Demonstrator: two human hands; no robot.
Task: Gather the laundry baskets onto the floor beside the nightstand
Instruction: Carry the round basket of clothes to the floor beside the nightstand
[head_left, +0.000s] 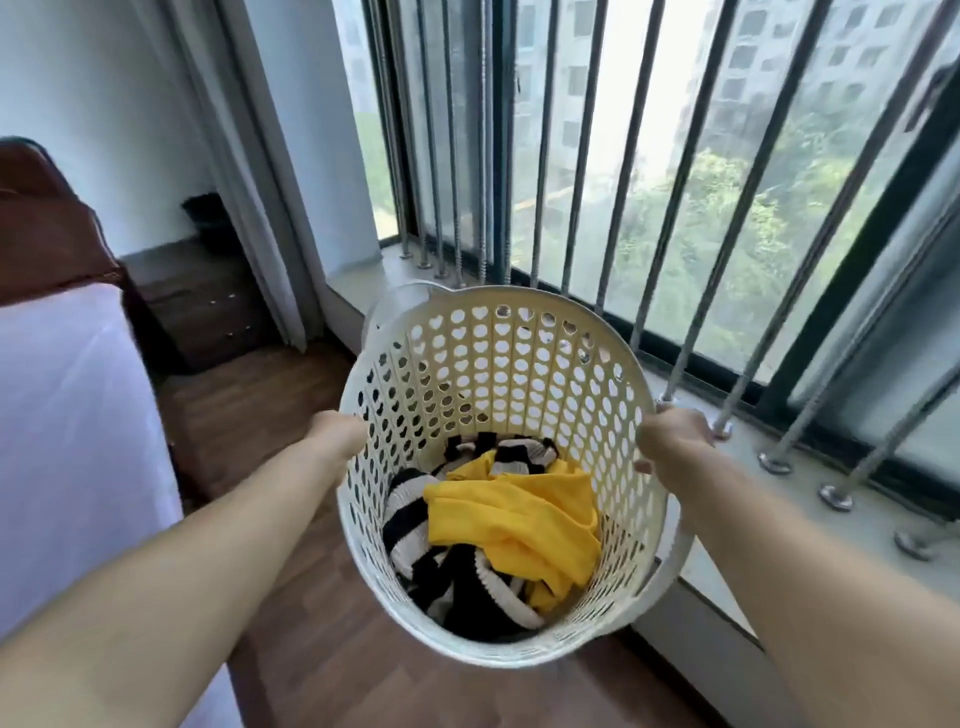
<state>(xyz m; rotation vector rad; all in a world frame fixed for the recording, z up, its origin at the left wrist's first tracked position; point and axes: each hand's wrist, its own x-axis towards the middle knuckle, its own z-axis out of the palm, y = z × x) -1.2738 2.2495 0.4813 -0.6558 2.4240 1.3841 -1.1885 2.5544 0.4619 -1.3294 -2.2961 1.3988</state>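
Observation:
A cream plastic laundry basket (519, 364) with heart-shaped holes hangs in the air in front of me, above the wooden floor. Inside lie a yellow garment (524, 514) and black-and-white striped clothes (410, 514). My left hand (340, 434) grips the basket's left rim. My right hand (672, 447) grips its right rim. The dark wooden nightstand (202, 306) stands at the far left, between the bed and the curtain. A dark basket-like thing (208, 218) sits on top of it, partly behind the curtain.
A bed with a white sheet (67, 441) fills the left side, with a brown headboard (41, 218) behind it. A window sill (810, 488) with metal bars (582, 156) runs along the right. Wooden floor (249, 405) stretches between bed and sill up to the nightstand.

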